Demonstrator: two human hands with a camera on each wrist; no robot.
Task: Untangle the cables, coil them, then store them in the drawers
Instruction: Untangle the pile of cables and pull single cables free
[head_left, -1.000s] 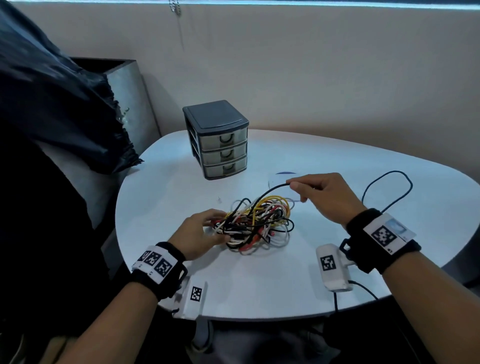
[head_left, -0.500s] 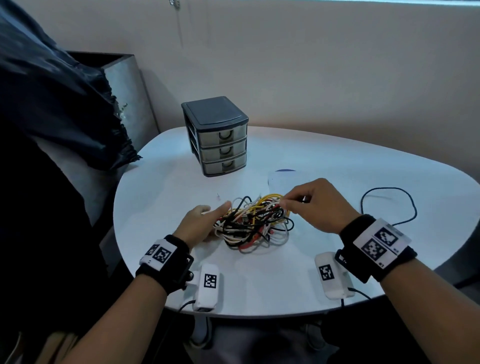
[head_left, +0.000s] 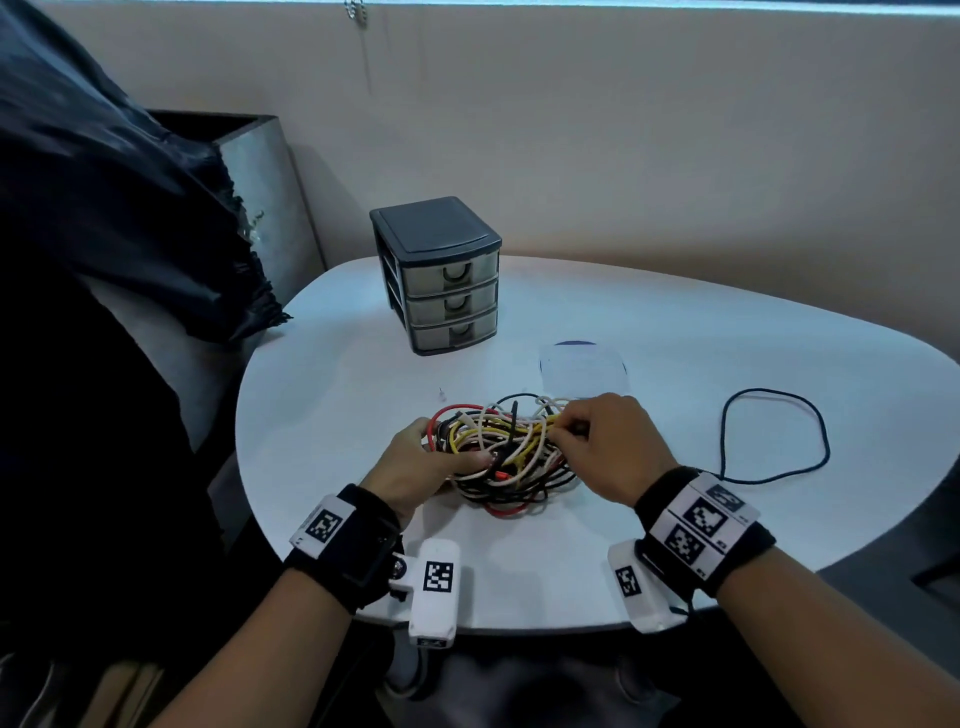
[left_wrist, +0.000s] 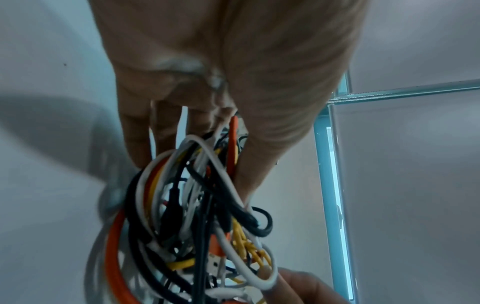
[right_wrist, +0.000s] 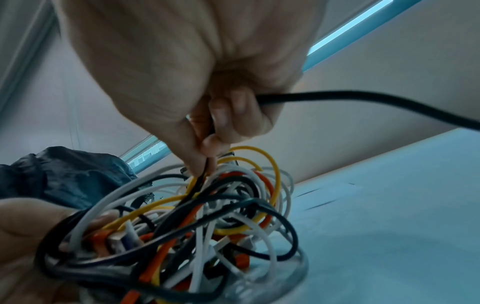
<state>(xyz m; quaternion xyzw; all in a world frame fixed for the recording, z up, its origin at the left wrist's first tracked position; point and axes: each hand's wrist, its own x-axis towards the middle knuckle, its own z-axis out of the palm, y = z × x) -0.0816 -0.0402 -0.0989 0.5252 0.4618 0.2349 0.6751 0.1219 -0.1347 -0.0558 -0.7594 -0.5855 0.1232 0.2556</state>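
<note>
A tangle of black, white, yellow and orange cables (head_left: 501, 452) (left_wrist: 197, 222) (right_wrist: 197, 218) lies on the white table (head_left: 675, 353) in front of me. My left hand (head_left: 415, 462) (left_wrist: 207, 102) grips the tangle's left side, thumb over the strands. My right hand (head_left: 597, 441) (right_wrist: 202, 115) pinches a black cable (right_wrist: 363, 98) at the tangle's right edge; that black cable (head_left: 774, 441) trails in a loop to the right. A grey three-drawer unit (head_left: 439, 273) stands behind, all drawers closed.
A pale sheet with a dark round mark (head_left: 582, 366) lies beyond the tangle. A dark bag (head_left: 104, 208) over a grey bin (head_left: 270, 197) stands left of the table. The wall runs close behind the drawers.
My right hand came down from a raised pull on the black cable to the tangle's edge. The tangle shifted and my left hand closed further over it.
</note>
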